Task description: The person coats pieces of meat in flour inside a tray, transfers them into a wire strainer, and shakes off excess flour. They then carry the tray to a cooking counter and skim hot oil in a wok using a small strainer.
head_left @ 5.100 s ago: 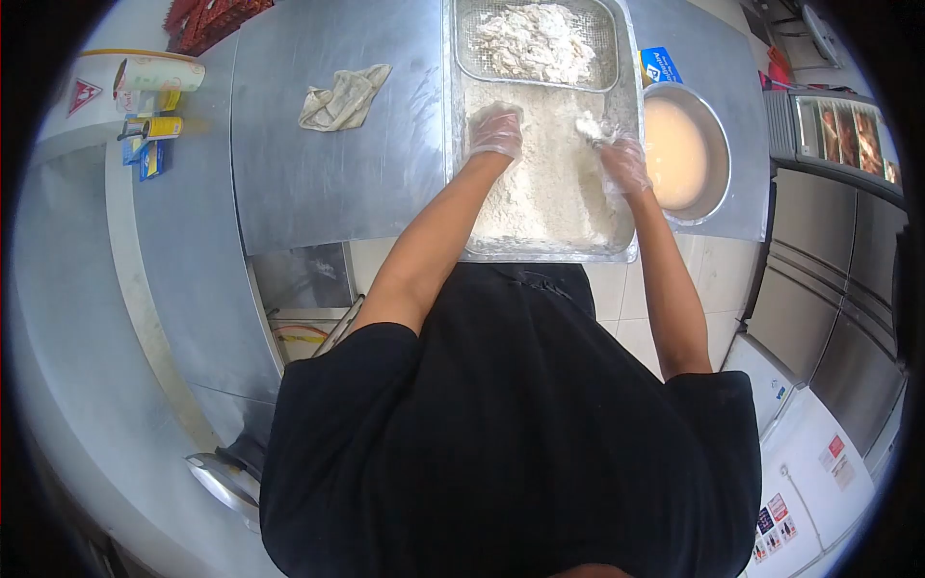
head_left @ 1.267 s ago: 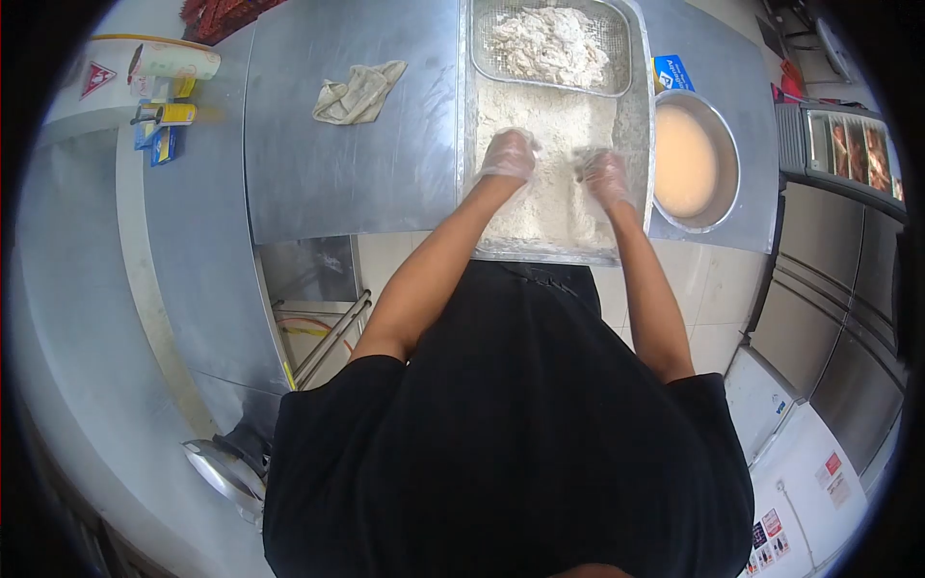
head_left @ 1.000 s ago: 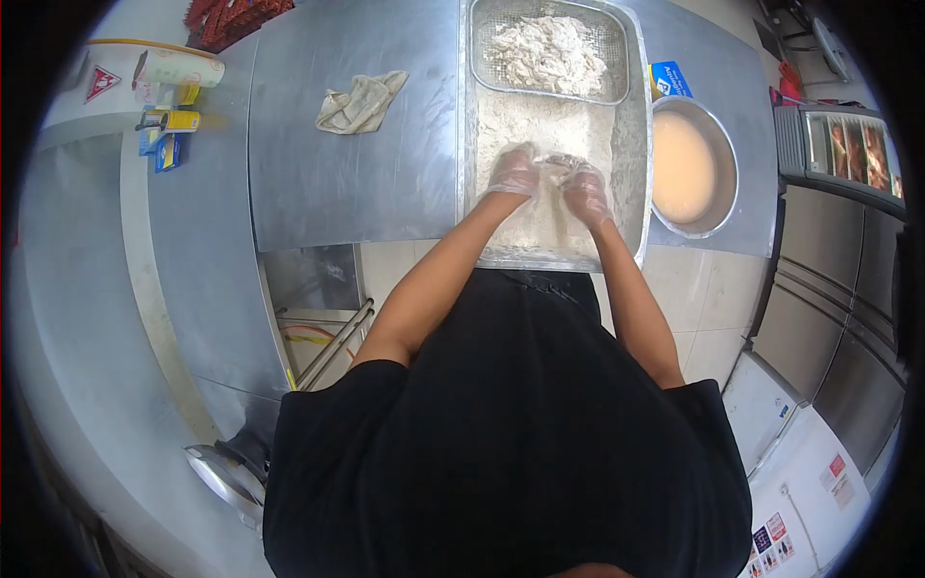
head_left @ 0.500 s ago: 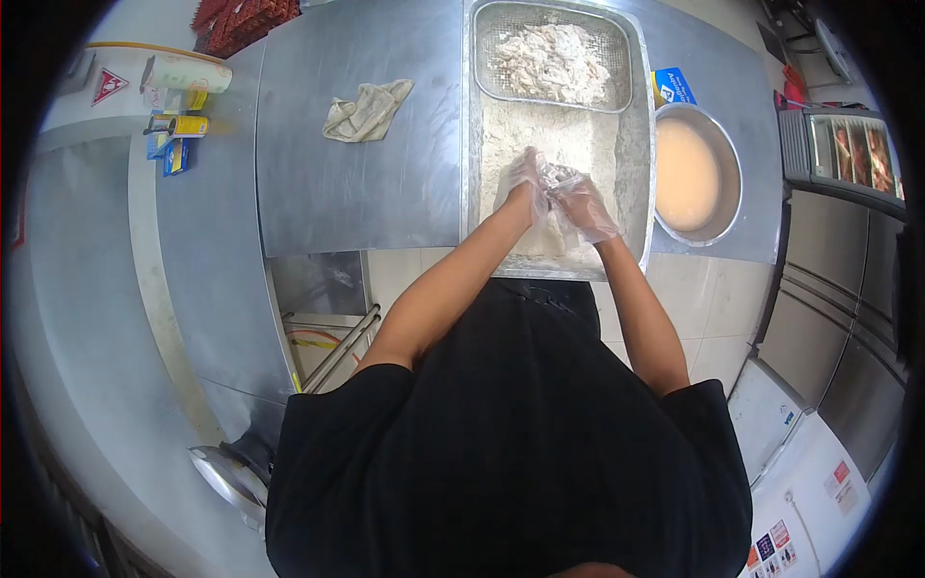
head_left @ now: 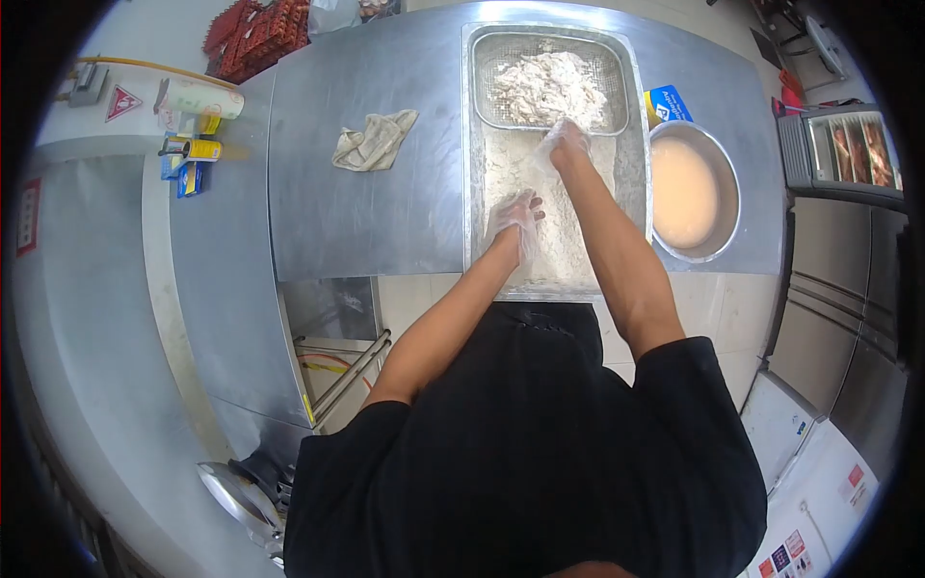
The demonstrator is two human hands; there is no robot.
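Both my hands wear clear plastic gloves over a metal tray (head_left: 636, 207) with white flour (head_left: 549, 207) in it. My left hand (head_left: 518, 218) hovers low over the flour on the left side, fingers apart and holding nothing I can see. My right hand (head_left: 566, 144) is at the near rim of a wire mesh basket (head_left: 485, 108), which sits in the far end of the tray. Its fingers are mostly hidden, so whether it holds anything is unclear. Flour-coated pieces (head_left: 551, 87) are heaped in the basket, just beyond the right hand.
Right of the tray stands a round metal pot (head_left: 734, 197) of pale orange liquid (head_left: 684, 193), with a blue and yellow box (head_left: 670, 104) behind it. A crumpled cloth (head_left: 374, 142) lies on the steel table (head_left: 414, 222) to the left. Red egg trays (head_left: 252, 40) are stacked at the back left.
My hands were together over the flour with a floury piece between them. Now they are apart: the right has gone forward to the basket, the left stays over the flour. The view has shifted slightly.
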